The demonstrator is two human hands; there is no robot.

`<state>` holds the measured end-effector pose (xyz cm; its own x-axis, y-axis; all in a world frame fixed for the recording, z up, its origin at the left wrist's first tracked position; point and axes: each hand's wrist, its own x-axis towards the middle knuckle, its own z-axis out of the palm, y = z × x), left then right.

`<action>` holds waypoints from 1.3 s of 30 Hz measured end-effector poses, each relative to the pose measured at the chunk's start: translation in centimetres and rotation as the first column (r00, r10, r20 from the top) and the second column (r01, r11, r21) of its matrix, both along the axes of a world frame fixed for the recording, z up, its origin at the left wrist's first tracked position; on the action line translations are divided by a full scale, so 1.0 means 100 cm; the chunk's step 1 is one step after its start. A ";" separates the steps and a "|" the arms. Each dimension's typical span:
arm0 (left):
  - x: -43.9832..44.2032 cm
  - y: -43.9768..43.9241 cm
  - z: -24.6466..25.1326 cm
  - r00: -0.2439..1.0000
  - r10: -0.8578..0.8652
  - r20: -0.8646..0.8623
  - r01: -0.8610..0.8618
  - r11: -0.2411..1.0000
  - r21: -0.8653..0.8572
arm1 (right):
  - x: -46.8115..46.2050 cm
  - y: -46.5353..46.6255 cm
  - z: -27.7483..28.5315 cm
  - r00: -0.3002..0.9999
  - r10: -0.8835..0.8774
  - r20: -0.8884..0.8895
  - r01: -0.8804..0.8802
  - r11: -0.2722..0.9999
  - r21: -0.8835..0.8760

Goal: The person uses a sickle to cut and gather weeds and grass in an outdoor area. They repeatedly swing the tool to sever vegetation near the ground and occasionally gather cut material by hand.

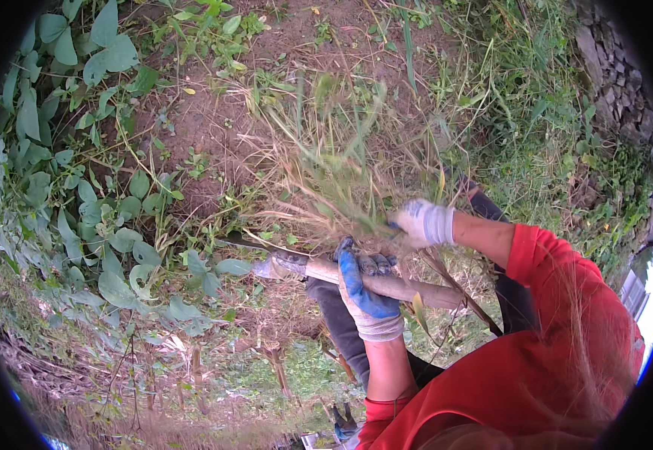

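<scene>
My left hand (368, 292), in a white work glove with a blue coated palm, is wrapped around the wooden handle (416, 289) of a hand tool. The tool's metal head (290, 262) points left. Leaves and stalks partly cover its dark blade (242, 242), so its exact kind is unclear. Just above and to the right, my right hand (423, 223), in a similar glove, is blurred. Its fingers close on a bunch of green and dry grass (343, 191), which fans out up and left over the soil. The fingertips are partly hidden.
Broad-leaved green plants (118, 242) crowd the left side. Bare brown soil (202, 129) shows between weeds. A woody stem (461, 289) slants beside the handle's end. Tall weeds (506, 107) border a stone wall (613, 79) at upper right. Cut stubs (275, 368) stand at lower left of my legs.
</scene>
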<state>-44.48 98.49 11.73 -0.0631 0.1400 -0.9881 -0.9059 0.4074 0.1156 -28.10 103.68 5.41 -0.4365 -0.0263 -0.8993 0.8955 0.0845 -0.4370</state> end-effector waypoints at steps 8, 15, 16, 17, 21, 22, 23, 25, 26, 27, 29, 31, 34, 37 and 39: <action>0.007 -0.002 -0.002 0.996 -0.081 -0.037 0.082 0.997 0.012 | 0.019 -0.159 0.032 0.991 0.017 0.133 0.013 0.974 -0.224; 0.001 -0.014 -0.005 0.997 -0.030 -0.068 0.028 0.999 -0.030 | -0.014 0.089 -0.096 0.995 0.071 0.064 -0.090 0.492 0.866; 0.001 -0.015 -0.004 0.999 -0.012 -0.050 0.011 0.999 -0.034 | -0.029 0.113 -0.102 0.988 0.140 0.069 -0.126 0.454 0.882; 0.000 -0.015 -0.003 0.999 0.003 -0.039 -0.005 0.998 -0.055 | -0.040 0.126 -0.104 0.972 0.219 0.079 -0.162 0.391 0.906; -0.001 -0.016 -0.001 0.998 0.051 -0.022 -0.051 0.998 0.024 | -0.077 0.129 -0.134 0.984 0.143 0.106 -0.176 0.686 0.706; -0.002 -0.016 0.000 0.999 0.041 -0.020 -0.041 0.999 0.001 | -0.080 0.126 -0.144 0.985 0.119 0.127 -0.174 0.688 0.705; -0.003 -0.017 0.000 0.999 0.038 -0.024 -0.039 0.999 -0.006 | -0.082 0.124 -0.154 0.985 0.098 0.144 -0.168 0.752 0.637; -0.006 -0.020 -0.001 1.000 0.015 -0.010 -0.015 1.000 0.005 | -0.084 0.126 -0.169 0.988 0.028 0.153 -0.113 0.805 0.582; -0.008 -0.021 0.000 1.000 -0.007 0.006 0.007 1.000 0.024 | -0.083 0.127 -0.172 0.989 -0.073 0.129 -0.015 0.820 0.573; -0.009 -0.022 -0.001 1.000 -0.024 0.010 0.024 0.999 0.032 | -0.080 0.122 -0.167 0.982 -0.141 0.126 0.051 0.841 0.539; -0.008 -0.021 -0.003 0.999 -0.035 -0.018 0.034 0.998 -0.053 | -0.074 0.100 -0.148 0.945 -0.325 0.031 0.253 0.790 0.559; -0.006 -0.020 -0.005 0.974 -0.115 -0.195 0.106 0.993 -0.054 | -0.061 0.046 -0.113 0.837 -0.491 0.242 0.387 0.843 0.373; -0.004 -0.021 -0.005 0.973 -0.095 -0.209 0.099 0.995 0.007 | -0.037 -0.083 -0.051 0.879 -0.050 0.473 0.124 0.984 -0.126; -0.007 -0.021 -0.004 0.997 -0.053 -0.050 0.055 0.998 0.033 | -0.018 -0.145 -0.050 0.920 -0.211 0.329 0.202 0.977 0.060; -0.008 -0.020 -0.003 0.998 -0.054 -0.035 0.054 0.999 0.007 | -0.014 -0.130 -0.064 0.938 -0.243 0.246 0.239 0.970 0.048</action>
